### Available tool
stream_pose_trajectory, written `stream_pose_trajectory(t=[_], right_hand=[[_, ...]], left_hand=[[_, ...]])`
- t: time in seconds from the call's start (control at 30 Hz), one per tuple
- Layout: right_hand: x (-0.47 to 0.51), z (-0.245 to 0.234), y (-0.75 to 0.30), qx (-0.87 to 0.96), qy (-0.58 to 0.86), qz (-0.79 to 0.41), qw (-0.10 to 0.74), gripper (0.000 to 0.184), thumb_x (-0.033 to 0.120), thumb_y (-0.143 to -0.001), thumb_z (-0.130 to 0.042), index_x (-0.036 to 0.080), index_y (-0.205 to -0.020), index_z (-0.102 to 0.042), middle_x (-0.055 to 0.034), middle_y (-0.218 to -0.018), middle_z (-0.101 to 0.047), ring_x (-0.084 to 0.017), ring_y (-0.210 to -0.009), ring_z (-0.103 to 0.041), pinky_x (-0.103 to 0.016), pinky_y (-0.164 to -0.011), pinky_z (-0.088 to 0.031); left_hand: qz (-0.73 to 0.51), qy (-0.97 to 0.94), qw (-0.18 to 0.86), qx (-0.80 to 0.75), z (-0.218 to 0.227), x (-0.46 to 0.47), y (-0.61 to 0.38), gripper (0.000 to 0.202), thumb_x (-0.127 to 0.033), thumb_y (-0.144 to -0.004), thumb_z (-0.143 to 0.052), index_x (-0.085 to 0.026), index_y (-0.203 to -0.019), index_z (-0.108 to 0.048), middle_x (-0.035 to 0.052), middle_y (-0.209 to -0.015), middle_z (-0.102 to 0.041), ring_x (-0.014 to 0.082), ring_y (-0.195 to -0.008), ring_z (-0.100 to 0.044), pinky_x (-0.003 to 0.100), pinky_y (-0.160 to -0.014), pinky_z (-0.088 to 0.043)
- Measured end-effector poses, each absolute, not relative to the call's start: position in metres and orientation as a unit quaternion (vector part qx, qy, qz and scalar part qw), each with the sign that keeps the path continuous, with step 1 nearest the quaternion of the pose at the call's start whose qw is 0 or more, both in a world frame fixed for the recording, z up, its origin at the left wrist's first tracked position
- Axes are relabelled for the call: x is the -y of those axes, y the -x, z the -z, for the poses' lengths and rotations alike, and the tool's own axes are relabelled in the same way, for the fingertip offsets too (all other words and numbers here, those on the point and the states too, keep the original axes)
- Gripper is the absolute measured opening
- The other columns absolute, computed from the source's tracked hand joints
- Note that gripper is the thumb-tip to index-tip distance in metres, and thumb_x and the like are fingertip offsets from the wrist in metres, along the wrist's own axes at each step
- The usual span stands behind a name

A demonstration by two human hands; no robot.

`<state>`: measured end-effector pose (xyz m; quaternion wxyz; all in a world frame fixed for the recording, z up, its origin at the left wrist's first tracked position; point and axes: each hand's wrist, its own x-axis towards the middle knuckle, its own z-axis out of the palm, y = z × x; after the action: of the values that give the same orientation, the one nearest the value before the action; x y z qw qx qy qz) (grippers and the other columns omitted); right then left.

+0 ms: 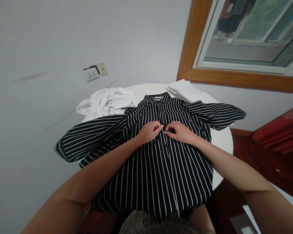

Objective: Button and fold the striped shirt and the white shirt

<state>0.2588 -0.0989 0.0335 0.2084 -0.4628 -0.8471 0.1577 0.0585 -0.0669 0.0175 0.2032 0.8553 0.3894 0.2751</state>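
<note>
A black shirt with white stripes (pixel 158 162) lies spread face up on a round white table (pixel 224 139), collar away from me and sleeves out to both sides. My left hand (pixel 150 130) and my right hand (pixel 179 131) meet at the shirt's front placket near the chest. Both are closed in a pinch on the fabric edges around a button.
A crumpled white garment (pixel 104 103) lies at the table's back left, and a folded white cloth (pixel 185 91) at the back right. A wall socket (pixel 94 72) sits on the grey wall. A wood-framed window (pixel 234 42) is at upper right, and something red (pixel 280 133) lies right of the table.
</note>
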Motion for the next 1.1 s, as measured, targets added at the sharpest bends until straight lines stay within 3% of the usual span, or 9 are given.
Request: stream_pose_trajectory(t=[0.13,0.33,0.5,0.67,0.9,1.1], right_hand=[[0.097,-0.031,-0.261,0.841,0.466,-0.17,0.214,0.011,0.017,-0.08,-0.059,0.017,-0.089,-0.066,-0.0031,-0.081,-0.061,-0.017,-0.079,-0.055,-0.031,-0.08,-0.042],[0.096,-0.033,-0.262,0.813,0.489,-0.211,0.234,0.013,0.012,-0.074,-0.058,0.017,-0.084,-0.066,-0.0024,-0.082,-0.063,-0.014,-0.072,-0.055,-0.027,-0.072,-0.043],[0.095,-0.037,-0.264,0.727,0.511,-0.353,0.292,0.011,0.021,-0.078,-0.057,0.017,-0.084,-0.065,0.0012,-0.071,-0.062,-0.011,-0.061,-0.054,-0.024,-0.061,-0.042],[0.091,-0.039,-0.27,0.586,0.507,-0.523,0.354,0.017,0.034,-0.08,-0.06,0.018,-0.085,-0.061,0.0072,-0.047,-0.048,-0.007,-0.041,-0.041,-0.02,-0.041,-0.032],[0.087,-0.044,-0.275,0.462,0.469,-0.63,0.412,0.019,0.028,-0.073,-0.069,0.016,-0.086,-0.061,0.0047,-0.056,-0.051,-0.006,-0.048,-0.045,-0.015,-0.038,-0.031],[0.086,-0.045,-0.273,0.377,0.443,-0.693,0.425,0.018,0.018,-0.073,-0.064,0.019,-0.088,-0.054,0.005,-0.061,-0.05,-0.005,-0.048,-0.042,-0.014,-0.036,-0.025]], left_hand=[[-0.279,-0.856,0.201,-0.386,-0.016,0.066,-0.058,0.03,-0.034,-0.092,-0.043,-0.019,-0.066,-0.049,-0.002,-0.064,-0.05,0.0133,-0.063,-0.048,0.028,-0.061,-0.038],[-0.278,-0.86,0.197,-0.38,-0.015,0.066,-0.058,0.032,-0.037,-0.092,-0.043,-0.019,-0.067,-0.049,-0.002,-0.064,-0.049,0.0133,-0.063,-0.048,0.027,-0.061,-0.038],[-0.273,-0.861,0.201,-0.38,-0.015,0.066,-0.057,0.031,-0.037,-0.092,-0.042,-0.019,-0.069,-0.052,-0.0012,-0.065,-0.051,0.0137,-0.064,-0.048,0.027,-0.061,-0.038],[-0.273,-0.865,0.191,-0.376,-0.016,0.067,-0.057,0.028,-0.034,-0.092,-0.045,-0.019,-0.07,-0.053,-0.0014,-0.066,-0.053,0.0135,-0.064,-0.049,0.027,-0.063,-0.038],[-0.27,-0.867,0.191,-0.373,-0.015,0.067,-0.057,0.025,-0.033,-0.09,-0.049,-0.019,-0.07,-0.054,-0.0021,-0.065,-0.052,0.013,-0.063,-0.048,0.027,-0.063,-0.037],[-0.269,-0.869,0.192,-0.367,-0.015,0.067,-0.057,0.026,-0.033,-0.091,-0.048,-0.019,-0.07,-0.054,-0.0018,-0.065,-0.053,0.0132,-0.064,-0.049,0.028,-0.064,-0.038]])
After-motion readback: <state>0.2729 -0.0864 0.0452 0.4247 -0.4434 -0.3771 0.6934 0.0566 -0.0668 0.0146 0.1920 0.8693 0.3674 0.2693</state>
